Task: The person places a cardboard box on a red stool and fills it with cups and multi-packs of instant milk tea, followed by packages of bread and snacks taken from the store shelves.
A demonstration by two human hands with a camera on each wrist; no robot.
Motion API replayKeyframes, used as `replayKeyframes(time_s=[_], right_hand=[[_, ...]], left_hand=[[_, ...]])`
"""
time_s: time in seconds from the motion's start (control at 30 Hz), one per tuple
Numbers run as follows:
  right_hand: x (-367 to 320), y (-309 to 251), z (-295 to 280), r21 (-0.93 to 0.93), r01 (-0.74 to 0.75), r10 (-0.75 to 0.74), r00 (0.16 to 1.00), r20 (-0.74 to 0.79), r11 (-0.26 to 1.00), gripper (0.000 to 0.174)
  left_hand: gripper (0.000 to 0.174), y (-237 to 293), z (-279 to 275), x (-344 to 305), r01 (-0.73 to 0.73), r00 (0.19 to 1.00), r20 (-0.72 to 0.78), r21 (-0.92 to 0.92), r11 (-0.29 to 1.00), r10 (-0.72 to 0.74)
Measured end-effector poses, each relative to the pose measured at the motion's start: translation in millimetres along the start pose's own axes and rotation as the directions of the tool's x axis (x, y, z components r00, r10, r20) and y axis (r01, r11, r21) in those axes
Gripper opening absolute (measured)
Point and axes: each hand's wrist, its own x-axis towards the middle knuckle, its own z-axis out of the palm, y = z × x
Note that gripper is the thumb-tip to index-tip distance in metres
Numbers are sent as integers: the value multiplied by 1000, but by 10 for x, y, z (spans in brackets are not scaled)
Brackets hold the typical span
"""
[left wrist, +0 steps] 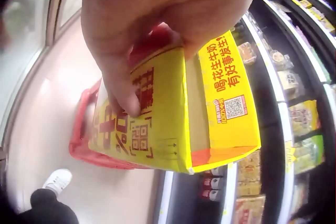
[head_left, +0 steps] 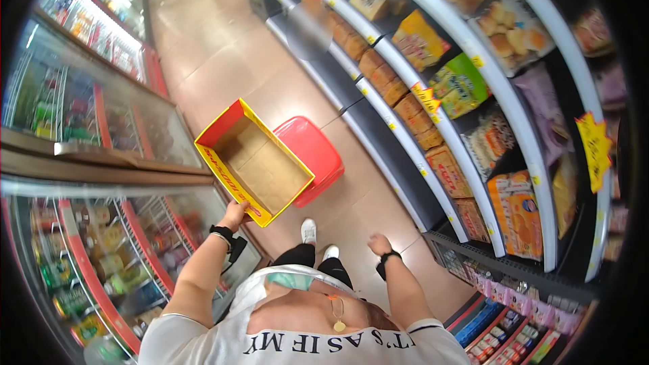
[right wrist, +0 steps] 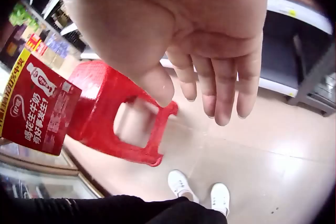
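My left hand [head_left: 236, 215] grips the near wall of a shallow yellow and red cardboard box [head_left: 263, 165], with the thumb over its printed outer side in the left wrist view. The box is tilted, its brown inside showing bare. Behind and partly under it in the head view stands a red plastic stool [head_left: 318, 152]. Held out to the right, my right hand [head_left: 380, 244] has nothing in it. The right wrist view shows that hand's relaxed fingers [right wrist: 224, 90] hanging near the stool.
Glass-door drink coolers [head_left: 101, 176] line the left side. On the right, shelves [head_left: 466, 94] carry packaged breads and snacks. Small packets hang and stand in a rack [head_left: 514, 311] at the lower right. White shoes [head_left: 308, 231] stand on the tiled floor.
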Motion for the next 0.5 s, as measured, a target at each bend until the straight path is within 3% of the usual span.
replayKeyframes(time_s=[0.1, 0.17, 0.2, 0.23, 0.27, 0.3, 0.33, 0.37, 0.43, 0.47, 0.5], right_hand=[[-722, 464, -110, 128, -108, 128, 979, -160, 986, 34], [-1091, 779, -59, 287, -288, 334, 934, -129, 914, 35], [-1293, 910, 32, 296, -268, 345, 905, -247, 917, 29], [-1399, 1184, 225, 74, -181, 196, 914, -356, 981, 31], [-1435, 1560, 528, -24, -160, 144, 934, -327, 987, 31], [-1823, 1168, 283, 128, -268, 295, 907, -302, 955, 28], [-2004, 1117, 337, 208, -314, 362, 896, -259, 926, 21], [-2074, 1189, 459, -31, -294, 286, 946, -154, 955, 38], [-2222, 1267, 809, -357, -219, 208, 976, -69, 908, 18], [-2274, 1314, 1008, -321, -247, 227, 969, -98, 914, 18], [-2295, 1357, 1198, -321, -256, 263, 965, -22, 912, 20]], left_hand=[[25, 22, 225, 496, -1, 993, 116, -17, 1000, 3], [28, 0, 395, 779, 26, 989, 147, -20, 999, -22], [29, -164, 434, 1099, 47, 987, 154, 2, 999, -47], [31, -269, 469, 1354, 66, 985, 158, 29, 997, -70], [31, -225, 575, 1314, 51, 989, 137, 53, 997, -58], [31, -181, 662, 1269, 34, 992, 116, 80, 996, -43], [30, -171, 678, 1302, 52, 986, 154, 55, 997, -60], [29, -166, 696, 1346, 75, 978, 192, 34, 997, -80], [29, -92, 759, 1395, 153, 937, 298, 112, 982, -180], [27, -7, 841, 1318, 206, 940, 261, 78, 975, -219], [26, 66, 937, 1214, 257, 941, 219, 37, 966, -259]])
